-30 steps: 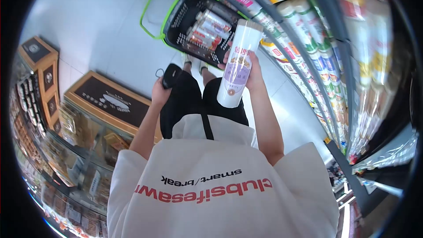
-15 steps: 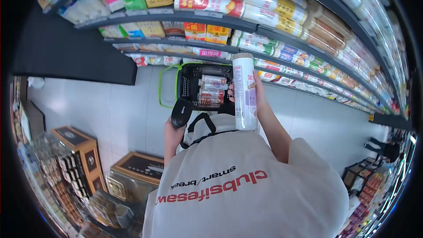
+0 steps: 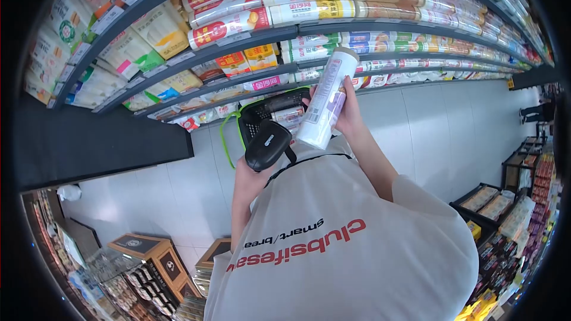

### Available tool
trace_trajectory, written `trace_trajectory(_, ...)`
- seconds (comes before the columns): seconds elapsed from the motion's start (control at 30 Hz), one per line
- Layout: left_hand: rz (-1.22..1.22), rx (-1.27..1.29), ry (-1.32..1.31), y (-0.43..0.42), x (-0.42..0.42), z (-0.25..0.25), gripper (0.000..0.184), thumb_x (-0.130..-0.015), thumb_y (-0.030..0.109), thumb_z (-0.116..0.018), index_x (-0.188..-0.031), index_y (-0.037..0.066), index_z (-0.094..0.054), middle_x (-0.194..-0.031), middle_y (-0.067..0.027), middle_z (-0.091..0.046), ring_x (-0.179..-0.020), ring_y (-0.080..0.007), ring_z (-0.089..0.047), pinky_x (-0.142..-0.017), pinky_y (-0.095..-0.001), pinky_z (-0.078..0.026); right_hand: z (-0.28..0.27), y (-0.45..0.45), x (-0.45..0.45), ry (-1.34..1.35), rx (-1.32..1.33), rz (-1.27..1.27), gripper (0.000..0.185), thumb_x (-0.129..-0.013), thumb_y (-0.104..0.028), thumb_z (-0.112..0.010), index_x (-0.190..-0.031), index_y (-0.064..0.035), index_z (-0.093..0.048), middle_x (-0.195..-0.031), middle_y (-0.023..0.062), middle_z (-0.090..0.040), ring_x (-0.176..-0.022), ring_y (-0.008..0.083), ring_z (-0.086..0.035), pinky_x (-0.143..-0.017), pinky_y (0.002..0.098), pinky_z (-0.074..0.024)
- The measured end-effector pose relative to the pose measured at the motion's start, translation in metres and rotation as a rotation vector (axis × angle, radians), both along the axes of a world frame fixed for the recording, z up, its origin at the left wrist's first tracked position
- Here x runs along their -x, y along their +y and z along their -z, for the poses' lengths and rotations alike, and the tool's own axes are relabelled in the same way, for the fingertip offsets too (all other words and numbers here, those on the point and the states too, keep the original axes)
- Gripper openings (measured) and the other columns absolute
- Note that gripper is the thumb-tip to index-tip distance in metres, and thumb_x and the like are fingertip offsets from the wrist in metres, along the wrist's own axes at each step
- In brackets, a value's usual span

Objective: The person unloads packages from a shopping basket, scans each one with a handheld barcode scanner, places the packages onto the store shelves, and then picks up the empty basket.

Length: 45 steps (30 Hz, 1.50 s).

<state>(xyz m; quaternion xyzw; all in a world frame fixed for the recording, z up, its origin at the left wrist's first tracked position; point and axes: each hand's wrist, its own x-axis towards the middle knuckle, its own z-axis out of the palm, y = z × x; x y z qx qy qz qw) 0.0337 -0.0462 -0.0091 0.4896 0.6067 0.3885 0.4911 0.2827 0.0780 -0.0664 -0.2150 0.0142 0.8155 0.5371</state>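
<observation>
My right hand (image 3: 350,110) is wrapped round a tall white cylindrical package (image 3: 326,98) with a purple label, held tilted in front of my body. At the left, my left hand (image 3: 250,175) grips a black handheld device (image 3: 268,145) with a rounded head and a loop strap. Beyond both hands, a black basket (image 3: 253,120) with a green rim and handle is on the floor. White cylindrical packs (image 3: 288,117) lie inside it, partly hidden by the device and the held package.
Long shelves (image 3: 238,38) stocked with wrapped packages curve across the front. Wooden display boxes (image 3: 160,255) stand at the lower left, and product racks (image 3: 488,205) at the right. A person in dark clothes (image 3: 538,112) stands at the far right.
The view has turned up towards the shelves. The white package has tilted and turned, showing its barcode side. My left hand has brought the black device up closer to the package, in front of the basket.
</observation>
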Motion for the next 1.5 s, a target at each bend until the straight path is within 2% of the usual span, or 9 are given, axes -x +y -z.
trace_trajectory(0.17, 0.084, -0.087, -0.071, 0.009, -0.012, -0.004, 0.022, -0.083, 0.007, -0.075, -0.101, -0.001, -0.067, -0.073, 0.0002, -0.065, -0.061, -0.0049, -0.054, -0.054, -0.0237, -0.042, 0.002, -0.006, -0.024, -0.132, -0.125, 0.080, 0.061, -0.096, -0.045, -0.055, -0.135, 0.0007, -0.043, -0.112, 0.0204, -0.060, -0.111, 0.0334, -0.061, -0.102, 0.0550, -0.0471)
trace_trajectory(0.27, 0.213, 0.292, -0.014, 0.020, -0.006, -0.022, 0.030, -0.083, 0.007, -0.074, -0.111, -0.002, -0.066, -0.095, -0.0050, -0.071, -0.083, -0.0084, -0.061, -0.077, -0.0264, -0.050, -0.011, -0.009, -0.038, -0.273, -0.106, 0.068, 0.060, -0.094, -0.042, -0.058, -0.133, 0.0026, -0.045, -0.113, 0.0200, -0.062, -0.108, 0.0314, -0.063, -0.098, 0.0477, -0.0513)
trace_trajectory(0.37, 0.344, 0.179, -0.098, 0.030, -0.017, -0.033, 0.029, -0.083, 0.007, -0.075, -0.110, -0.001, -0.067, -0.092, -0.0035, -0.070, -0.081, -0.0074, -0.059, -0.074, -0.0255, -0.049, -0.021, -0.009, -0.043, -0.443, -0.215, 0.103, 0.059, -0.092, -0.040, -0.060, -0.130, 0.0034, -0.047, -0.112, 0.0192, -0.063, -0.105, 0.0297, -0.065, -0.093, 0.0445, -0.0541)
trace_trajectory(0.63, 0.331, 0.163, -0.201, 0.042, -0.043, -0.033, 0.028, -0.083, 0.009, -0.076, -0.109, 0.000, -0.067, -0.085, -0.0010, -0.069, -0.071, -0.0050, -0.057, -0.063, -0.0228, -0.047, -0.070, 0.002, -0.042, -0.713, -0.453, 0.205, 0.056, -0.086, -0.030, -0.069, -0.127, 0.0031, -0.049, -0.110, 0.0164, -0.065, -0.100, 0.0282, -0.067, -0.087, 0.0412, -0.0558)
trace_trajectory(0.73, 0.316, 0.145, -0.199, 0.044, -0.045, -0.032, 0.025, -0.083, 0.011, -0.077, -0.104, 0.002, -0.068, -0.076, 0.0011, -0.066, -0.062, -0.0035, -0.054, -0.055, -0.0217, -0.043, -0.078, 0.005, -0.040, -0.675, -0.508, 0.220, 0.049, -0.086, -0.018, -0.071, -0.127, -0.0003, -0.051, -0.105, 0.0134, -0.067, -0.096, 0.0221, -0.067, -0.083, 0.0367, -0.0553)
trace_trajectory(0.97, 0.286, 0.025, -0.153, 0.038, -0.048, -0.037, 0.024, -0.085, 0.010, -0.076, -0.105, 0.003, -0.066, -0.074, 0.0010, -0.064, -0.061, -0.0057, -0.056, -0.053, -0.0237, -0.045, -0.082, 0.016, -0.031, -0.620, -0.511, 0.160, 0.047, -0.086, -0.018, -0.071, -0.125, -0.0007, -0.052, -0.105, 0.0121, -0.068, -0.096, 0.0211, -0.067, -0.084, 0.0358, -0.0546)
trace_trajectory(1.2, 0.110, -0.057, -0.177, 0.030, -0.043, -0.039, 0.024, -0.083, 0.012, -0.077, -0.102, 0.001, -0.066, -0.074, 0.0000, -0.064, -0.061, -0.0070, -0.057, -0.055, -0.0248, -0.046, -0.097, 0.043, -0.030, -0.743, -0.564, 0.148, 0.047, -0.085, -0.014, -0.072, -0.125, -0.0007, -0.052, -0.110, 0.0109, -0.066, -0.098, 0.0185, -0.065, -0.084, 0.0350, -0.0533)
trace_trajectory(1.37, -0.068, 0.013, -0.157, 0.014, -0.023, -0.032, 0.022, -0.082, 0.012, -0.078, -0.094, -0.002, -0.066, -0.073, -0.0030, -0.065, -0.060, -0.0086, -0.058, -0.054, -0.0254, -0.047, -0.163, 0.071, -0.045, -1.279, -0.840, 0.286, 0.067, -0.071, -0.023, -0.087, -0.125, -0.0008, -0.052, -0.111, 0.0116, -0.065, -0.101, 0.0183, -0.064, -0.086, 0.0333, -0.0517)
trace_trajectory(1.5, -0.185, 0.024, -0.116, -0.001, -0.004, -0.010, 0.023, -0.083, 0.016, -0.077, -0.097, 0.000, -0.068, -0.073, -0.0001, -0.065, -0.062, -0.0060, -0.056, -0.053, -0.0248, -0.043, -0.259, 0.080, -0.043, -1.715, -1.330, 0.562, 0.069, -0.064, -0.020, -0.087, -0.124, -0.0052, -0.056, -0.110, 0.0114, -0.066, -0.096, 0.0246, -0.067, -0.084, 0.0362, -0.0533)
